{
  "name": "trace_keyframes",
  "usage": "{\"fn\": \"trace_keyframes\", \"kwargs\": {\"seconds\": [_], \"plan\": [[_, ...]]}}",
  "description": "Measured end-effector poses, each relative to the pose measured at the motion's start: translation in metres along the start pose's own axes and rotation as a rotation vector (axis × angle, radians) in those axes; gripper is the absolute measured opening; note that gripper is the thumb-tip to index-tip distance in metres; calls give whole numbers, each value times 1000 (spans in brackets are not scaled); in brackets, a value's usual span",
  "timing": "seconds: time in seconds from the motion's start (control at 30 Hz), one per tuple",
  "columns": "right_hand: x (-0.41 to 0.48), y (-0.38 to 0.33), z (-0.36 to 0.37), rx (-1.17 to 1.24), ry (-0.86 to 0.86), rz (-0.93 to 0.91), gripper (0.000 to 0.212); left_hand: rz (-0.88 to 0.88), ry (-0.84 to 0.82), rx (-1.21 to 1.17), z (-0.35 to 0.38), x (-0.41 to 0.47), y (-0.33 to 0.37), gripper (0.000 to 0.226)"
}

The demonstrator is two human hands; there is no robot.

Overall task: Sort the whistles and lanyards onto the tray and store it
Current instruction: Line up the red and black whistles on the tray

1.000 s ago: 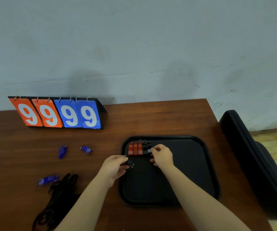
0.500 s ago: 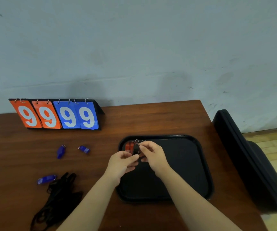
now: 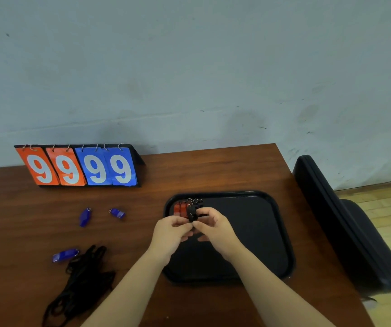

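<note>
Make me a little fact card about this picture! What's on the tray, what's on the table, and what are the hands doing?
Tray: black tray on the brown table
In the tray: red whistles in a row at the far left corner, with darker ones beside them partly hidden
Hands: left hand and right hand both pinch a black whistle above the tray
Not in the tray: three blue whistles; a pile of black lanyards
Scoreboard: shows 99 99

Whistles [image 3: 85, 217] left of tray [image 3: 281, 232]
</note>
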State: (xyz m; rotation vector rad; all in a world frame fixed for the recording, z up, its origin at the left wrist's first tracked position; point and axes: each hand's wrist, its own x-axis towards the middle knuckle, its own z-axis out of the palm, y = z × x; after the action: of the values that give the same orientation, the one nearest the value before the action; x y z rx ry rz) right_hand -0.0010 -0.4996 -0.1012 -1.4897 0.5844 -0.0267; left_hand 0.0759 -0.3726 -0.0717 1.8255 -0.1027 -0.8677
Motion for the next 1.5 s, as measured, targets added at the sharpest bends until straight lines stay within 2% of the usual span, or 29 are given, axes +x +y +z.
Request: {"fn": "trace_keyframes", "kwargs": {"seconds": [0.17, 0.37, 0.6, 0.73, 0.83, 0.87, 0.93, 1.0, 1.07, 1.13, 1.27, 1.5], "plan": [[-3, -3, 0, -79, -15, -35, 25, -69, 12, -54, 2, 6, 4, 11], [-5, -4, 0, -108, -47, 13, 20, 62, 141, 7, -2, 8, 5, 16], [-4, -4, -4, -82, -86, 101, 17, 42, 215, -64, 1, 8, 1, 11], [0, -4, -10, -57, -142, 247, 16, 2, 256, -33, -2, 13, -7, 6], [7, -2, -19, 89, -151, 426, 20, -50, 260, -30, -3, 19, -12, 8], [10, -1, -22, 157, -114, 467, 21, -63, 274, -32, -4, 22, -13, 8], [17, 3, -27, 336, 62, 497, 20, -94, 301, -47, -6, 26, -13, 5], [25, 7, -31, 544, 291, 451, 16, -115, 312, -49, -9, 31, -15, 8], [36, 12, -35, 630, 440, 397, 12, -128, 317, -44, -11, 35, -18, 6], [46, 18, -38, 489, 456, 429, 13, -147, 316, -52, -12, 37, -20, 5], [62, 24, -38, 64, 368, 481, 19, -187, 297, -40, -13, 44, -25, 7], [75, 21, -30, -284, 307, 377, 8, -123, 299, 101, -20, 63, -24, 18]]}}
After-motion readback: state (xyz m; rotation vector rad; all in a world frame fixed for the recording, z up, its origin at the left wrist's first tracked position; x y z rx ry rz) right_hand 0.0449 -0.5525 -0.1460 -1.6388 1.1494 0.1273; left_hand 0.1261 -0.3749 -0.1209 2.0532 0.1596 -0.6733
